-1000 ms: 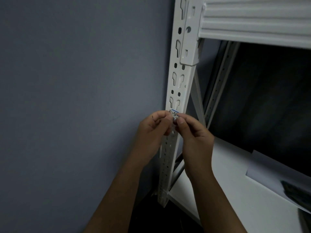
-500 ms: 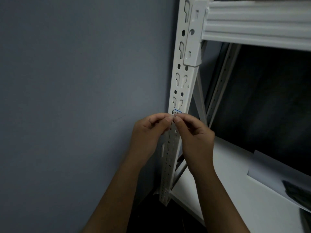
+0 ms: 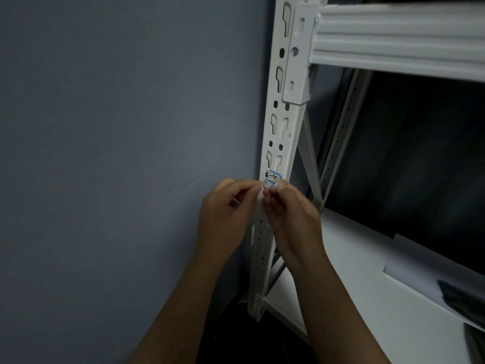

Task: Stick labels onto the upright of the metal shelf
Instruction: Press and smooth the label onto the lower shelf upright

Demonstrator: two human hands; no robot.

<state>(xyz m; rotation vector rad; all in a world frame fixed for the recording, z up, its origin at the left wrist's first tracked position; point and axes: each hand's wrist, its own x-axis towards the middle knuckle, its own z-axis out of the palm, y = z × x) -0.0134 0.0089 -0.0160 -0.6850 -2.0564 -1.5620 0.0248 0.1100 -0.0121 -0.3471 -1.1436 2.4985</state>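
Two hands meet at the middle of the head view, in front of the white shelf upright (image 3: 282, 132) that runs from the top centre down to the lower centre of the frame. Our left hand (image 3: 225, 208) comes in from the lower left and our right hand (image 3: 291, 214) from the lower right; their fingertips are close together, nearly touching, right at the face of the upright. One label (image 3: 273, 176), white with a blue border and dark handwriting, already sits on the upright just above our fingertips, over one of the slots. A second label (image 3: 268, 184), of which only a blue-edged corner shows, is pinched between the curled fingers of both hands just below the first. We cannot tell whether it already touches the metal or how much of its backing is off.

We judge the step in hand to be setting this second label beneath the first. The next move, as we see it, calls for lining its edge up square with the label above, laying it flat, then pressing it down firmly; the slots and holes leave little solid metal, so it may bridge gaps and hold poorly.

At the right of the frame a shelf board (image 3: 354, 298) carries a sheet of paper (image 3: 420, 271), and a grey wall (image 3: 105, 127) fills the left.
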